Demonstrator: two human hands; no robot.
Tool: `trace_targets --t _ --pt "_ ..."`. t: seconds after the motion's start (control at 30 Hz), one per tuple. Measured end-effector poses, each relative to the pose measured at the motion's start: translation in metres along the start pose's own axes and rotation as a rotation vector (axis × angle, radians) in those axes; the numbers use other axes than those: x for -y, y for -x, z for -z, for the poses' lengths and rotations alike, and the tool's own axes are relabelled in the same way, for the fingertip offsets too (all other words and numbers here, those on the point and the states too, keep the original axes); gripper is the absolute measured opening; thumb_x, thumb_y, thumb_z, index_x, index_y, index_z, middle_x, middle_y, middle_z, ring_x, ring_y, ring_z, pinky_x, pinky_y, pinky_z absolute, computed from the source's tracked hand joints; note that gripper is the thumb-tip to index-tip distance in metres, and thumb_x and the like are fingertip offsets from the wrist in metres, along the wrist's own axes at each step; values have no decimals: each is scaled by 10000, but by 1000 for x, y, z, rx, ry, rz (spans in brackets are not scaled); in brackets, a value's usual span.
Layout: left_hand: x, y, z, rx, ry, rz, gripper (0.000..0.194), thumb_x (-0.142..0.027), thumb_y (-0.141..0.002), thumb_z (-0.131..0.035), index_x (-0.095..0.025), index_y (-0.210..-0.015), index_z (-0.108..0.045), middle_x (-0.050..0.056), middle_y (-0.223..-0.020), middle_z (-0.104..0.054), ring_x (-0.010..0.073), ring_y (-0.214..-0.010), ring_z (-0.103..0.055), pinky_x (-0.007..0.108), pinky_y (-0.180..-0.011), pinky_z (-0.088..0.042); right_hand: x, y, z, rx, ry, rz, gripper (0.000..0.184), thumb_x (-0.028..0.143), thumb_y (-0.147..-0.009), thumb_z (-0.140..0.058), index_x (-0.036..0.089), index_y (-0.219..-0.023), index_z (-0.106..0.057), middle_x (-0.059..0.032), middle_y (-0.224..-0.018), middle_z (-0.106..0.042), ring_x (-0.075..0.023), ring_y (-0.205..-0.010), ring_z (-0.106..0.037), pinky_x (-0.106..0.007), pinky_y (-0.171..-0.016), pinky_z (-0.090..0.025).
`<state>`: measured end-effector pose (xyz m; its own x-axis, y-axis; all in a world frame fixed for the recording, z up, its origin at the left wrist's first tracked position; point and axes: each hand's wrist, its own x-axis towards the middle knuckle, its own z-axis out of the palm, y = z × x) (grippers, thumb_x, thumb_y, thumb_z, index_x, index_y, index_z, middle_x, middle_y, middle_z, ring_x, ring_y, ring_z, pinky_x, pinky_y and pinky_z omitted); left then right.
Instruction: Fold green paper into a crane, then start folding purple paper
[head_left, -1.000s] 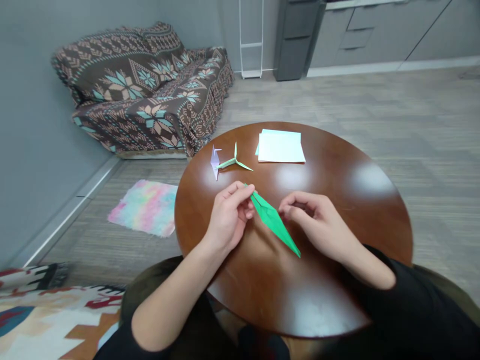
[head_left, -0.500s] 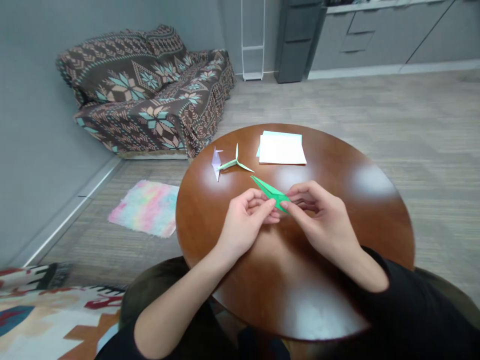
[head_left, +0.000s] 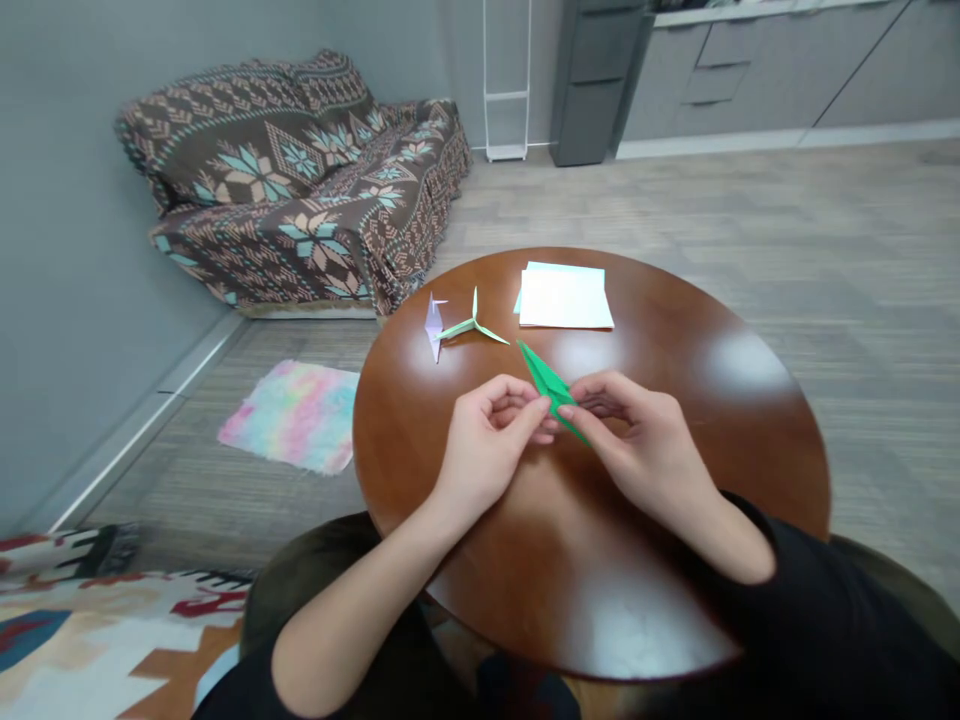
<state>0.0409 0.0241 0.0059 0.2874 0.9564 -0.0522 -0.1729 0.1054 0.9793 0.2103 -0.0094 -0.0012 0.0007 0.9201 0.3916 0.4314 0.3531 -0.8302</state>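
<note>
A green folded paper (head_left: 546, 374), long and pointed at its far end, is held between both hands above the table. My left hand (head_left: 499, 425) pinches its left edge with thumb and fingers. On the other side, my right hand (head_left: 637, 425) grips the right edge, its thumb on the upper face. The curled fingers hide part of the paper's underside. Beyond my left hand lie a pale green three-armed folded paper (head_left: 474, 323) and a purple paper crane (head_left: 433, 328).
The round brown table (head_left: 540, 540) carries a stack of paper sheets (head_left: 566, 298) at its far side. Past it, a sofa with a patterned cover (head_left: 300, 190) stands to the left, and a fluffy pastel mat (head_left: 292, 415) lies on the floor.
The green paper has turned between my fingers: its far tip now points farther forward and right, and a lower tip shows below my right thumb. Both hands stay nearly in place.
</note>
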Motion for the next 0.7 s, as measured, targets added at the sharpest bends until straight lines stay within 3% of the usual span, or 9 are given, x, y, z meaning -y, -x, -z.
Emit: trace_targets --t 0.1,0.33,0.57,0.7 --pt "0 0 0 4 -35 -26 187 -267 -809 -781 -143 -795 -641 14 -751 -729 142 -685 -735 227 -637 -628 3 -1 -1 22 29 33 6 205 -941 -664 207 -942 -659 -21 -868 -730 -174 -751 -718 -286 -696 -585" --pt "2 4 -3 50 -101 -57 79 -176 -808 -744 -138 -793 -675 14 -765 -741 140 -703 -735 246 -719 -636 5 -2 -1 -111 246 274 87 127 -936 -623 181 -875 -654 -100 -1042 -626 -204 -886 -659 -343 -771 -548" --pt "-1 3 -2 99 25 101 184 -307 -805 -791 -128 -787 -750 39 -728 -771 150 -674 -750 225 -684 -633 10 4 1 -184 560 413 80 143 -915 -660 176 -846 -681 -70 -871 -590 -218 -783 -547 -381 -690 -427" --pt "1 2 -2 69 107 190 230 -340 -758 -826 -118 -757 -766 69 -729 -783 176 -687 -765 241 -675 -636 13 3 1 -184 629 467 120 123 -913 -660 186 -810 -652 -48 -795 -600 -206 -739 -520 -373 -668 -361"
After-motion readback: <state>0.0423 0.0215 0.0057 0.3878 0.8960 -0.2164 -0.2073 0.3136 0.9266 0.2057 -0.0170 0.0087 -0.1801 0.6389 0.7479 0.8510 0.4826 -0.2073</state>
